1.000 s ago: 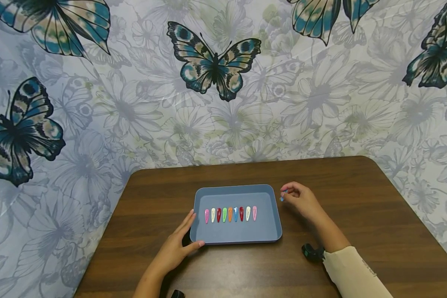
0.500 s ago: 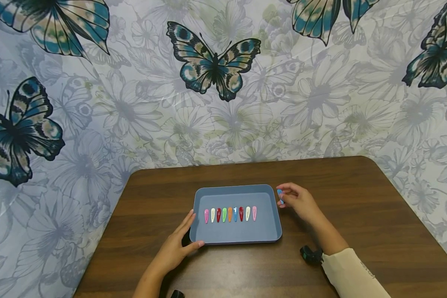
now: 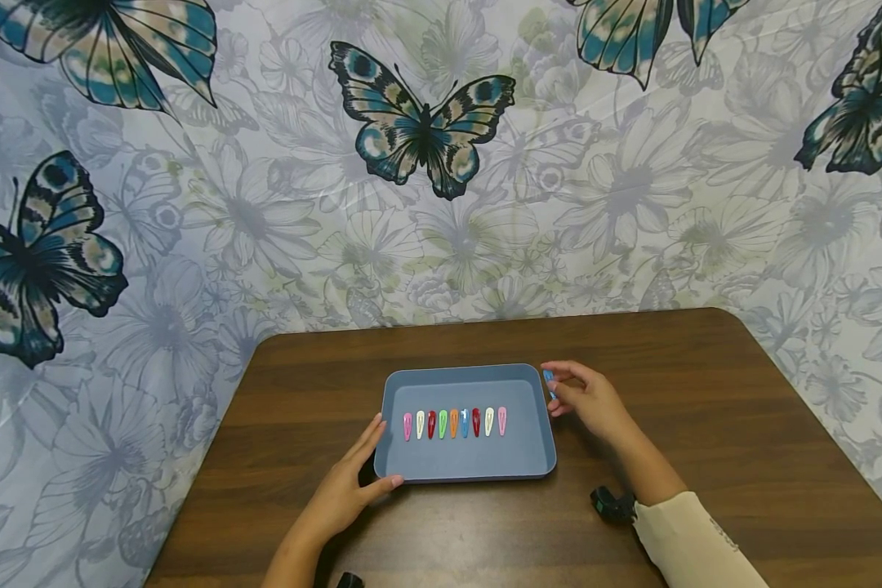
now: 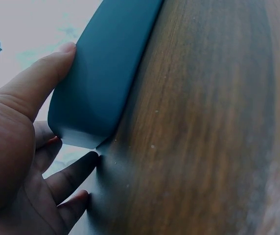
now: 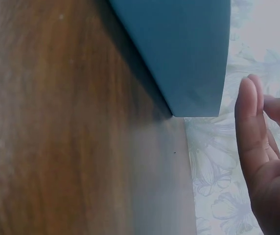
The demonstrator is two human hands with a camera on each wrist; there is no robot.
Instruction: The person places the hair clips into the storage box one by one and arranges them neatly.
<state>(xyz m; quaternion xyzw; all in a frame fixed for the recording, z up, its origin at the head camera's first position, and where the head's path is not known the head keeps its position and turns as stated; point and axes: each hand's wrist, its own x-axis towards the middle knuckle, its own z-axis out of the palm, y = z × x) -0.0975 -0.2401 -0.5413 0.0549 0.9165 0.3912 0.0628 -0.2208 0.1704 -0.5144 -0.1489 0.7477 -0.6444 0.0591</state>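
Note:
A blue-grey rectangular tray (image 3: 478, 462) bears a row of snap hair clips, from a pink clip (image 3: 407, 426) at the left to another pink clip (image 3: 502, 421) at the right. Between them lie white, red, green, orange and blue ones, all upright and side by side. My left hand (image 3: 347, 483) rests on the tray's near left corner, thumb on the front wall and spread, fairly straight fingers by the left side. Just beyond the right rim, my right hand (image 3: 590, 400) pinches a blue hair clip (image 3: 549, 379); in the right wrist view that clip is hidden.
The tray stands on a brown wooden table (image 3: 676, 359) with rounded far corners. Behind it hangs a butterfly-and-flower wall cloth (image 3: 426, 245). A black wrist device (image 3: 613, 505) sits by the right sleeve (image 3: 694, 539).
My right hand has moved slightly left toward the tray's right rim with the blue hair clip, which has come into clearer view and turned more upright. My left hand and the tray stay still.

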